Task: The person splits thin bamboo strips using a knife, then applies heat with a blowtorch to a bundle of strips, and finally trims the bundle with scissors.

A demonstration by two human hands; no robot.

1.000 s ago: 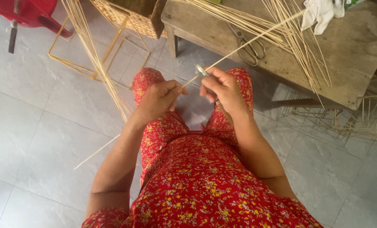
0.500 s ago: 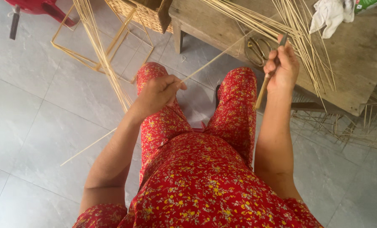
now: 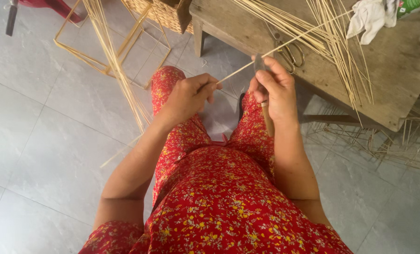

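The left hand is closed in a fist round a thin strip of bamboo. The strip runs up-right from the fist, past the right hand, to the table; its lower end comes out behind the left forearm and slants down-left over the floor. The right hand's fingers are wrapped on a knife: grey blade up by the thumb, touching or just beside the strip, wooden handle sticking out below the palm. Both hands sit above the knees, near each other but apart.

Around them: the table is close ahead-right, w/ a spread of loose strips fanned across it, some overhanging the near edge. Scissors lie under those strips, just beyond the right hand. A white cloth is at the far right of the top, next to a green packet, mostly cut off. More cut strips litter the floor under and right of the table. To the left, a bundle of long strips stands slanted beside the left knee, crossing a square-edged frame of the same material. A woven basket stands at top centre, a red object at top left, only partly seen. The red floral dress fills the lower frame.
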